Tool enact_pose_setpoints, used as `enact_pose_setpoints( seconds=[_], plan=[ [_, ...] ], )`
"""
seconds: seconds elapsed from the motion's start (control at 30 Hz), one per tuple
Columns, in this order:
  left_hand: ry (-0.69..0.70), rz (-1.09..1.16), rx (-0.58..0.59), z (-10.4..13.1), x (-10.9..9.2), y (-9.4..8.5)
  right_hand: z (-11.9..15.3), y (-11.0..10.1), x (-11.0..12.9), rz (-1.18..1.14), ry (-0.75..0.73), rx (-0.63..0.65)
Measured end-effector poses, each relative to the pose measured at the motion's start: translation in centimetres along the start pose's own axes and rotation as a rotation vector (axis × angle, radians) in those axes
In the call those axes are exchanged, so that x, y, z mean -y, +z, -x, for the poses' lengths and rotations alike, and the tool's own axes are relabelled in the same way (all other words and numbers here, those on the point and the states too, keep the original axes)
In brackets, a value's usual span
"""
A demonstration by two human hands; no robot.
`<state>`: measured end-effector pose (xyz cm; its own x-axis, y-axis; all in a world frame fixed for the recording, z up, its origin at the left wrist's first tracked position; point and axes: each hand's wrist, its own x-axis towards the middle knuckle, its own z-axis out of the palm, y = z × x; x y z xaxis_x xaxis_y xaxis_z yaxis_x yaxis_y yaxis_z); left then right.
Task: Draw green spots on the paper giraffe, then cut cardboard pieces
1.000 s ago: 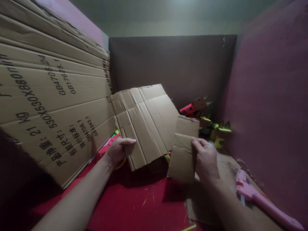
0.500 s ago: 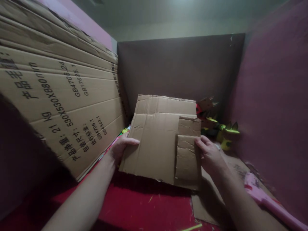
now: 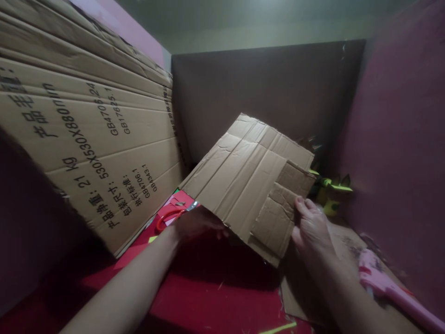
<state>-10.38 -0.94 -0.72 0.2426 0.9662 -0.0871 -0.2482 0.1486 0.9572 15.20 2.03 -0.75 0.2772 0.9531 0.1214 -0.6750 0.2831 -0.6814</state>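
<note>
A flat brown cardboard sheet (image 3: 225, 181) is tilted over the red surface, one corner pointing up. On its right part lies a smaller cardboard piece (image 3: 274, 213), creased across. My right hand (image 3: 313, 227) is closed on the right edge, thumb on the front near the small piece. My left hand (image 3: 198, 227) is below the sheet's lower left edge, in shadow, its fingers stretched out with no visible hold on the sheet. Just beside that hand lie scissors (image 3: 170, 217) with red handles.
A large printed cardboard panel (image 3: 100, 139) leans at the left. A pink glue gun (image 3: 378, 273) rests on cardboard at the right. Yellow-green paper crafts (image 3: 333, 195) stand behind my right hand. Under everything is a red surface (image 3: 208, 301), bearing a yellow strip (image 3: 278, 328).
My left hand has let go of the sheet's left edge and moved down under it. The sheet has turned clockwise in my right hand, uncovering the scissors.
</note>
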Motion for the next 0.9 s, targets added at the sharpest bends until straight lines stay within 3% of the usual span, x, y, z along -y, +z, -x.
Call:
enact_pose_setpoints(
  seconds=[0.1, 0.2, 0.3, 0.4, 0.53, 0.9],
  plan=[
    [-0.099, -0.177, 0.297, 0.3, 0.9, 1.6, -0.1, -0.2, -0.5, -0.004, 0.007, -0.001],
    [-0.054, -0.198, 0.445, 0.0, 2.4, 3.2, -0.2, -0.3, -1.0, 0.001, -0.001, 0.009],
    [-0.025, -0.137, 0.474, -0.7, 4.1, 4.1, -0.3, -0.5, -1.3, 0.026, -0.016, 0.016],
    [-0.089, -0.059, 0.463, -1.2, 5.0, 4.1, -0.2, -0.5, -1.4, 0.047, -0.03, 0.017],
    [-0.198, -0.009, 0.437, -1.5, 5.1, 3.8, 0.3, -0.1, -1.6, 0.078, -0.062, 0.039],
    [-0.19, 0.055, 0.389, -1.3, 4.8, 4.5, 0.4, -0.1, -3.0, 0.218, -0.199, -0.014]
  ],
)
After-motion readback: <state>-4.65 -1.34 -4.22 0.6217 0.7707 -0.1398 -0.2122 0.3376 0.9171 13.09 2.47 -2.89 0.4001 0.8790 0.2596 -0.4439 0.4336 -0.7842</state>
